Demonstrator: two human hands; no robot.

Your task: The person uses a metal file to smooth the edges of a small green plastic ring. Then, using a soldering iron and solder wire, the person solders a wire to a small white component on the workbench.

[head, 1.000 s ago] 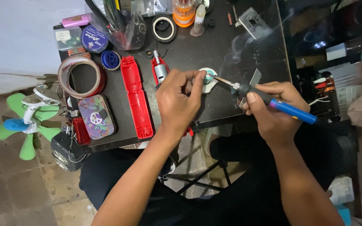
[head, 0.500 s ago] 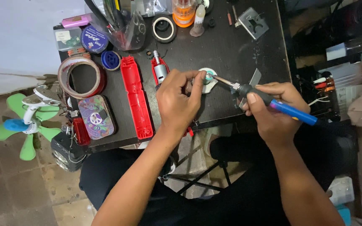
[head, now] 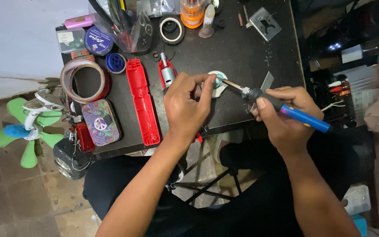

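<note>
Hands [head: 237,109] unmoved (iron [head: 281,107] between)

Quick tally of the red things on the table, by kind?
Long red plastic casing: 1
Red casing half with a motor: 1
Small red part at the table's left edge: 1
Total: 3

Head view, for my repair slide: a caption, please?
Right hand touches soldering iron to small white part steadied by left hand.
</note>
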